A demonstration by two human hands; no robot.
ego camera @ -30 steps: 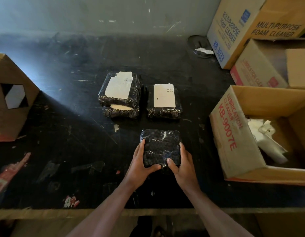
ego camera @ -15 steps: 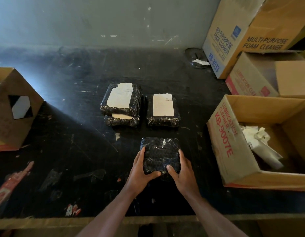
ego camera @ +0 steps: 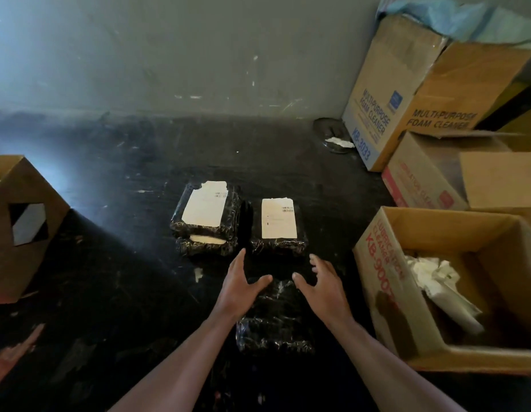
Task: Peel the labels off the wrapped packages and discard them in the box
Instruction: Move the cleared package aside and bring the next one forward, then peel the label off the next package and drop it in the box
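Bare wrapped package [ego camera: 274, 325], black film, no label on its top face, lies flat on the dark table [ego camera: 109, 263] at near centre, between the two forearms. Left hand [ego camera: 240, 288] hovers above its far left corner, palm down, fingers spread and pointing away, thumb angled inward; holding nothing. Right hand [ego camera: 322, 288] mirrors it over the far right corner, fingers splayed and slightly curled, thumb pointing toward the left thumb; also empty. Thumbs near each other but apart. Whether either palm touches the film cannot be told. Just beyond the fingertips, a single labelled package [ego camera: 278, 230] with a white label [ego camera: 278, 218] on top. Beside it to the left, a stack of two packages [ego camera: 205, 223], the upper one bearing a torn white label [ego camera: 204, 207], a strip of another label showing on the lower. To the right, an open cardboard box [ego camera: 386, 281] printed in red, holding crumpled white paper [ego camera: 436, 281]. Farther right and back, more cartons [ego camera: 407, 114]. Far left, another brown box [ego camera: 17, 227].
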